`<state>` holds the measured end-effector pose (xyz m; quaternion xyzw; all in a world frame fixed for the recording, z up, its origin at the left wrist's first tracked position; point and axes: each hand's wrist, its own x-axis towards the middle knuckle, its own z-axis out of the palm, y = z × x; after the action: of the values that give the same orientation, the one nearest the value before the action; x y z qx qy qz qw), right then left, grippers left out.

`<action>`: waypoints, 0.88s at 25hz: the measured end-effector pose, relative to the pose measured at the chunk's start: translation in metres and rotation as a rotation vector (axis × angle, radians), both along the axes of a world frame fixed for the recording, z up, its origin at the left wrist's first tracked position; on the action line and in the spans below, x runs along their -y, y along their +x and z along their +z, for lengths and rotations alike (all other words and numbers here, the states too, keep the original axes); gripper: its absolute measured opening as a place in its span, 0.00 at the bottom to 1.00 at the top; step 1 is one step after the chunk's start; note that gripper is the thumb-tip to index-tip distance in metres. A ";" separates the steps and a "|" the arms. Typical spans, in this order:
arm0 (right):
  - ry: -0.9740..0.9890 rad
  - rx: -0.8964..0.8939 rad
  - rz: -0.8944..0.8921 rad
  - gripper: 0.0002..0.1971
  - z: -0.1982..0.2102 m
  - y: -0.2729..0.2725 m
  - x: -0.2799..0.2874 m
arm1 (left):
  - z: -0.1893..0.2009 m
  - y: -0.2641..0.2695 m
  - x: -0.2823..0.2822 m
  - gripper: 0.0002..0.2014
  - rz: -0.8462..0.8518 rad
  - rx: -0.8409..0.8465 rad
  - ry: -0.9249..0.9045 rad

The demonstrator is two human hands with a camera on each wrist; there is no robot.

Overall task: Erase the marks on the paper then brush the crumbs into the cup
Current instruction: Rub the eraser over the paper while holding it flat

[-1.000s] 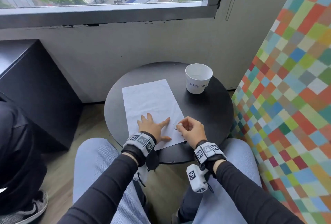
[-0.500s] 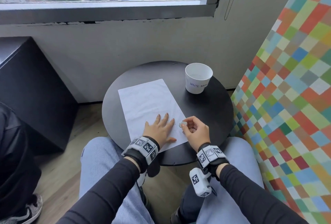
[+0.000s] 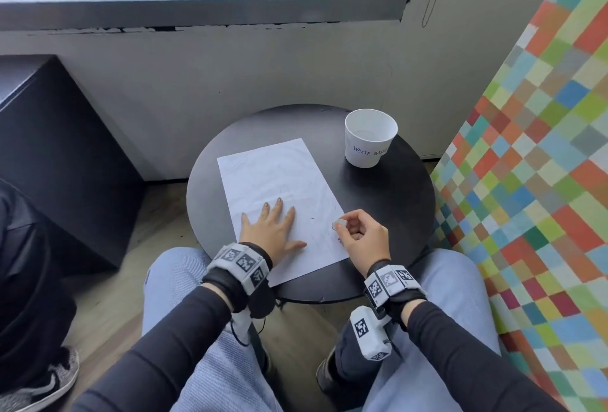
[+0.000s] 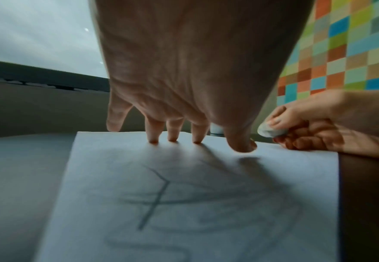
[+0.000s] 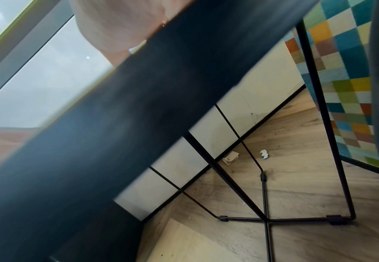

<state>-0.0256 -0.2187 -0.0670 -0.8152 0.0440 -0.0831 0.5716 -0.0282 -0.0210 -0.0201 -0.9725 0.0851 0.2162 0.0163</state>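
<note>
A white sheet of paper with faint pencil marks lies on the round black table. My left hand lies flat on the sheet's near left part, fingers spread, pressing it down. At the sheet's right edge my right hand pinches a small white eraser, held just above the paper; the left wrist view shows the eraser between thumb and curled fingers. A white paper cup marked "waste basket" stands upright at the table's far right. A tiny dark speck sits on the paper.
A wall and window sill stand behind the table. The coloured checkered panel rises close on the right. A dark cabinet stands at the left. Another person's shoe is at bottom left. The table's thin wire legs stand on wooden floor.
My left hand slid left and farther onto the sheet. My right hand drew back slightly to the right edge with the eraser lifted.
</note>
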 end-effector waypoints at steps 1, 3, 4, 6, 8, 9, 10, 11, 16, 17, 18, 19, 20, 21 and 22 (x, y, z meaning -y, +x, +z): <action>-0.015 -0.005 -0.004 0.05 0.001 0.001 0.000 | 0.002 -0.001 -0.009 0.44 0.005 -0.046 -0.018; -0.022 -0.013 -0.022 0.05 0.003 0.005 0.000 | 0.007 -0.002 -0.026 0.49 -0.031 -0.154 -0.055; -0.016 -0.012 -0.026 0.05 0.006 0.007 -0.001 | 0.008 -0.001 -0.032 0.52 -0.057 -0.183 -0.057; -0.013 0.003 0.006 0.04 0.012 0.004 -0.009 | 0.008 0.001 -0.036 0.53 -0.082 -0.187 -0.046; -0.009 0.011 0.104 0.05 0.018 -0.005 -0.023 | 0.005 0.003 -0.029 0.52 -0.066 -0.160 -0.035; -0.009 -0.001 0.162 0.06 0.018 -0.010 -0.031 | 0.004 0.003 -0.022 0.51 -0.054 -0.141 -0.027; -0.013 -0.016 0.209 0.06 0.018 -0.015 -0.037 | 0.003 0.004 -0.015 0.50 -0.041 -0.120 -0.022; -0.019 -0.030 0.235 0.06 0.017 -0.018 -0.040 | 0.004 0.006 -0.009 0.49 -0.031 -0.101 -0.019; -0.036 -0.063 0.321 0.05 0.019 -0.022 -0.027 | 0.015 0.020 -0.014 0.52 -0.116 -0.121 0.076; -0.036 -0.068 0.351 0.04 0.020 -0.023 -0.024 | 0.016 0.021 -0.016 0.54 -0.141 -0.125 0.108; -0.044 -0.066 0.374 0.04 0.020 -0.024 -0.024 | 0.016 0.020 -0.017 0.55 -0.155 -0.125 0.130; -0.061 -0.056 0.385 0.04 0.019 -0.024 -0.024 | 0.015 0.020 -0.017 0.57 -0.161 -0.123 0.140; -0.077 -0.046 0.391 0.04 0.018 -0.024 -0.024 | 0.014 0.019 -0.017 0.58 -0.163 -0.122 0.143; -0.089 -0.040 0.393 0.04 0.016 -0.024 -0.025 | 0.013 0.017 -0.016 0.59 -0.160 -0.126 0.142; -0.099 -0.033 0.397 0.04 0.015 -0.024 -0.025 | 0.013 0.016 -0.015 0.60 -0.158 -0.130 0.143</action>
<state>-0.0496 -0.1940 -0.0516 -0.8362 -0.1125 0.0424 0.5351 -0.0122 -0.0064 -0.0069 -0.9431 0.1466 0.2823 0.0968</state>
